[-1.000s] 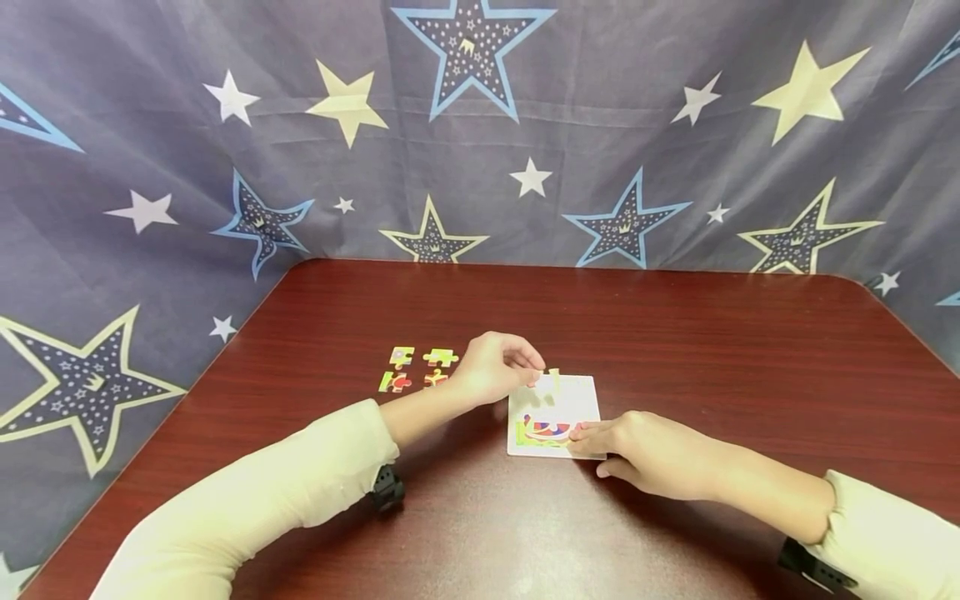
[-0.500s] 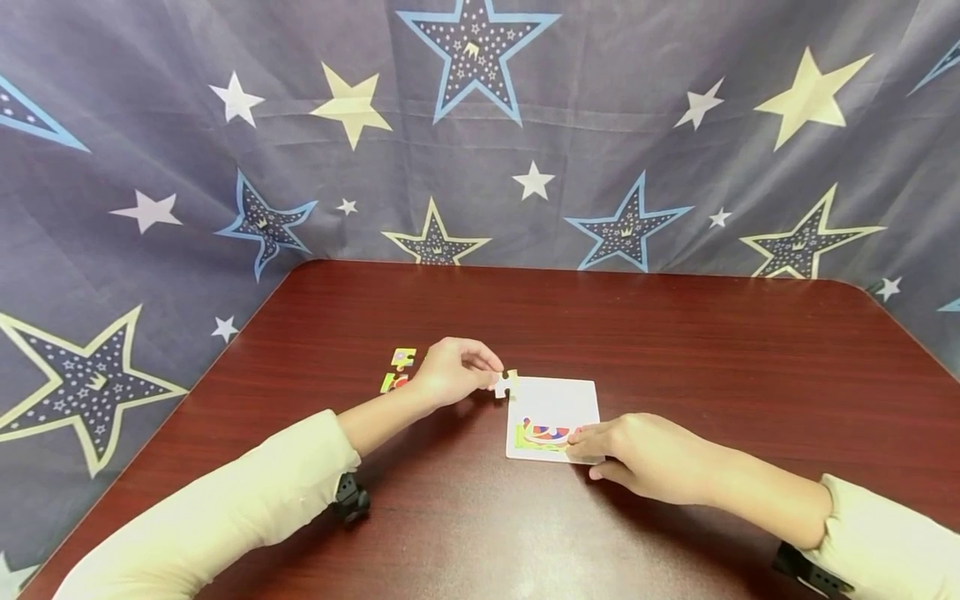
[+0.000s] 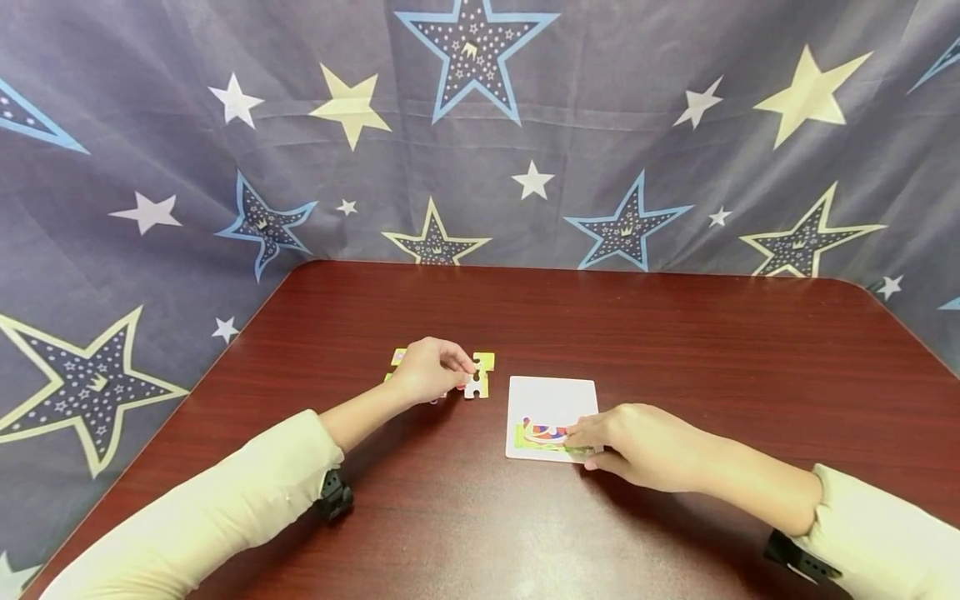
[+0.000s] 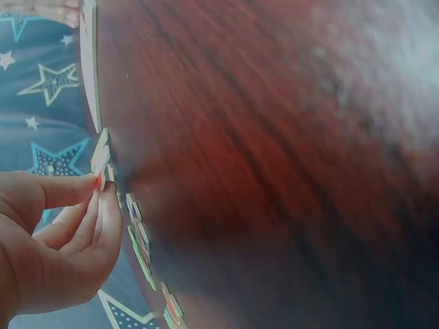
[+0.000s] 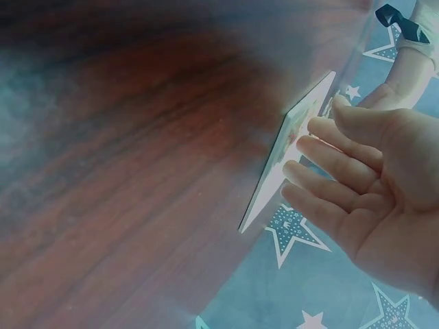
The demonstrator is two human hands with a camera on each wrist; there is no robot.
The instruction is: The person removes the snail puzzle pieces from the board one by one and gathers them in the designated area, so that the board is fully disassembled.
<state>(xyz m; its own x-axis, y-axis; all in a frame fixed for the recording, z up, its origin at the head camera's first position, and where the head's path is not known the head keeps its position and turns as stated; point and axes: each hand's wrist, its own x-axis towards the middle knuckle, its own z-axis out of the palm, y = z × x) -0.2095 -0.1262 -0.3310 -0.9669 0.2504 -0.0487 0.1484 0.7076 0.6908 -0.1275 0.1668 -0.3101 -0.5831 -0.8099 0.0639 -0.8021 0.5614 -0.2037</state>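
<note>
My left fingers (image 4: pixel 110 214) pinch a puzzle piece (image 4: pixel 101 159); my right fingers (image 3: pixel 591 432), nearly straight, touch the board (image 3: pixel 551 397) at its four o'clock.

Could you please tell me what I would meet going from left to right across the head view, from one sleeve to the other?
Left sleeve → left hand → pinched puzzle piece → white board → right hand → right sleeve.

Pale cream sleeves (image 3: pixel 202 512), lightly creased; black strapped device (image 3: pixel 335 497) under each cuff
</note>
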